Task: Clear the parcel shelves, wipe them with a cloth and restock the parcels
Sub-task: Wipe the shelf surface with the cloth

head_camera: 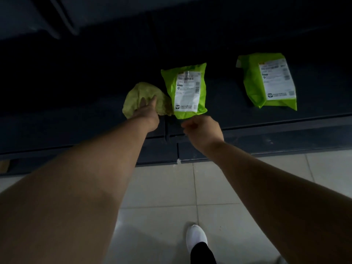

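The room is dim, and the dark shelving unit (pixel 266 130) sits low, nearly black, with only its front edge catching a little light. Below it the floor (pixel 162 187) is laid in pale square tiles with thin grey joints, the brightest surface here. Upper left, a greyish slanted panel (pixel 28 14) fades into shadow.

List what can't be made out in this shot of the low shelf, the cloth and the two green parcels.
Head view:
- Label text on the near parcel and the far parcel: too small and blurred.
- Back of the shelf: lost in darkness.
- Cloth under the left hand: part covered.
- Right hand fingers: curled under, any grip hidden.
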